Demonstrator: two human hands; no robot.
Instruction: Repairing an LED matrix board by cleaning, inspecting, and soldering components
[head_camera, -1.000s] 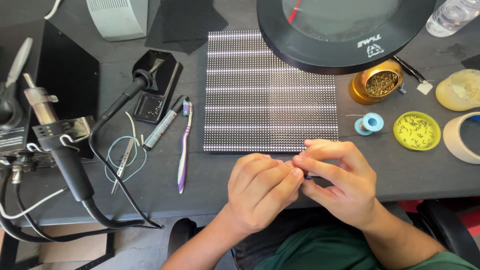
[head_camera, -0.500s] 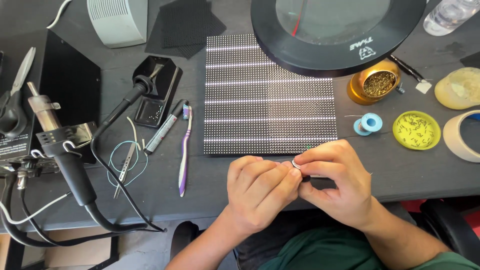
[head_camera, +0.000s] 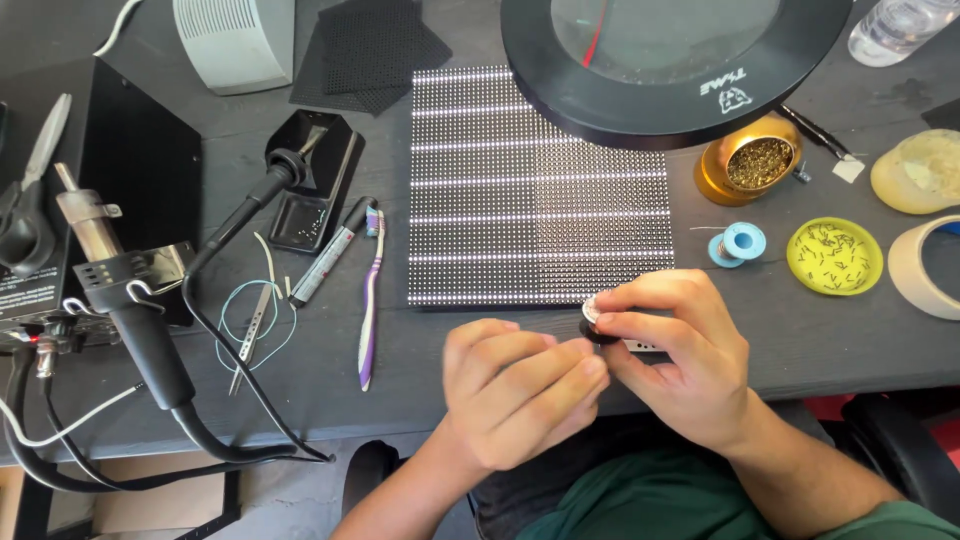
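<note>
Both hands met at the tabletop's (head_camera: 300, 400) near edge — right hand (head_camera: 675, 365) pinched shut on a small round black part (head_camera: 598, 326), left hand (head_camera: 515, 395) curled against it, fingertips touching. Sat just at 6 o'clock of the LED panel (head_camera: 540, 190). Purple toothbrush (head_camera: 370, 290) lay off at 9 o'clock — blue solder spool (head_camera: 738, 243) at 2.

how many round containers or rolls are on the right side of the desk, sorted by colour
Gold: 1, the tin of brass wool
Blue: 1, the small spool
Yellow-green: 1, the dish of small bits
Pale yellow: 1, the lumpy dish
Cream: 1, the tape roll
Total: 5
Not counted: the small round thing pinched between the left hand and right hand.
</note>
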